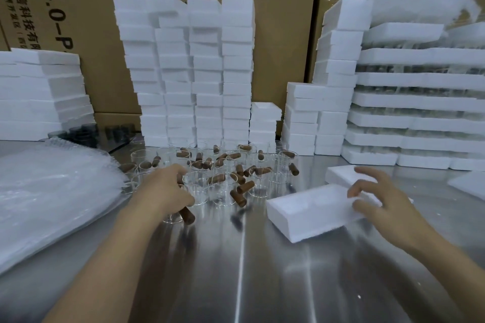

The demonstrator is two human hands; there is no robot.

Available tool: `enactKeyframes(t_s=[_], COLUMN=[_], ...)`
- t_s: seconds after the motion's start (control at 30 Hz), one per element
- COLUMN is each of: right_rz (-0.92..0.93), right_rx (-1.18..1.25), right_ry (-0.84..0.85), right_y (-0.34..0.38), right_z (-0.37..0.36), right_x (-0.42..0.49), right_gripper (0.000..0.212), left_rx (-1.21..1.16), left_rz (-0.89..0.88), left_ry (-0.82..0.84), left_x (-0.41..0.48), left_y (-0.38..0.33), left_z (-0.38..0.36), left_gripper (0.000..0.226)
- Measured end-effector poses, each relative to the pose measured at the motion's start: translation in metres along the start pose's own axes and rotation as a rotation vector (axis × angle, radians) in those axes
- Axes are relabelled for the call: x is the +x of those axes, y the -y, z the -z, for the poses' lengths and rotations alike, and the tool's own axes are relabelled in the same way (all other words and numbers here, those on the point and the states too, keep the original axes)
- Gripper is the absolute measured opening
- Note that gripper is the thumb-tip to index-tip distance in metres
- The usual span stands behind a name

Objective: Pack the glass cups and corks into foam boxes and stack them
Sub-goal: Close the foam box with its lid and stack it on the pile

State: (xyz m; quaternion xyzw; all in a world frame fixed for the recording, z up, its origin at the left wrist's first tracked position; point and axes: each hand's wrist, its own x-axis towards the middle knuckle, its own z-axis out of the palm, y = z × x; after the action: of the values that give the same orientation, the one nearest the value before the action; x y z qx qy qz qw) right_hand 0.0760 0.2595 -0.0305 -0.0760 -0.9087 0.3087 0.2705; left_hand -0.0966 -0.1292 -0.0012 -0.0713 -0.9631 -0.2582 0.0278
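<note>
Cork point(187, 215) in left hand point(168, 189)

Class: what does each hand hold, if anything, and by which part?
Left hand grips a cork by its upper end. Right hand holds nothing, fingers spread over the open foam box.

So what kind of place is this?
Probably a packing bench in a warehouse: a steel table with loose glass cups and corks, stacks of foam boxes, and big cardboard cartons behind.
</note>
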Motion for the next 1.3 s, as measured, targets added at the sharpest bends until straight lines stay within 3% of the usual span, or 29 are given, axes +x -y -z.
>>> enactKeyframes(t_s=[0.13, 0.27, 0.4, 0.5, 0.63, 0.8, 0.9, 0.97, 1.03, 1.13, 1.2, 1.3], right_rz=[-0.027, 0.016, 0.136, 0.152, 0.213, 0.135, 0.117, 0.1, 0.077, 0.052, 0.037, 0.028], right_rx=[-0.263, -0.23, -0.024, 0.26, 0.431, 0.565, 0.666, 0.733, 0.765, 0.765, 0.753, 0.736], right_ry=[0.108, -0.006, -0.078, 0.051, 0.128, 0.116, 0.12, 0.096, 0.063, 0.048, 0.052, 0.058], right_y=[-0.008, 0.0, 0.032, 0.071, 0.105, 0.109, 0.111, 0.112, 0.113, 0.113, 0.112, 0.111], right_z=[-0.003, -0.001, -0.019, -0.042, -0.067, -0.071, -0.068, -0.065, -0.061, -0.056, -0.055, -0.055], right_x=[-0.004, -0.003, -0.012, -0.028, -0.047, -0.049, -0.047, -0.046, -0.045, -0.044, -0.044, -0.045], right_gripper=[0.015, 0.02, 0.02, 0.007, 0.032, 0.027, 0.014, 0.015, 0.017, 0.016, 0.016, 0.016], left_rx=[-0.086, -0.091, -0.154, -0.306, -0.351, -0.43, -0.589, -0.653, -0.616, -0.292, -0.25, -0.328], left_rz=[0.007, -0.07, -0.307, -0.548, -0.774, -0.889, -0.904, -0.874, -0.747, -0.375, -0.073, 0.257], left_ry=[-0.077, -0.269, -0.461, -0.491, -0.503, -0.514, -0.442, -0.47, -0.648, -0.986, -0.938, -0.628], left_x=[-0.003, -0.012, -0.031, -0.056, -0.084, -0.094, -0.099, -0.097, -0.076, -0.015, 0.029, 0.079], left_y=[-0.003, -0.015, -0.045, -0.076, -0.099, -0.104, -0.108, -0.107, -0.092, -0.028, 0.037, 0.129], left_z=[0.005, 0.01, 0.005, -0.009, -0.032, -0.045, -0.044, -0.033, -0.011, 0.033, 0.054, 0.06], left_gripper=[0.074, 0.065, 0.064, 0.068, 0.071, 0.072, 0.077, 0.062, 0.044, 0.038, 0.049, 0.075])
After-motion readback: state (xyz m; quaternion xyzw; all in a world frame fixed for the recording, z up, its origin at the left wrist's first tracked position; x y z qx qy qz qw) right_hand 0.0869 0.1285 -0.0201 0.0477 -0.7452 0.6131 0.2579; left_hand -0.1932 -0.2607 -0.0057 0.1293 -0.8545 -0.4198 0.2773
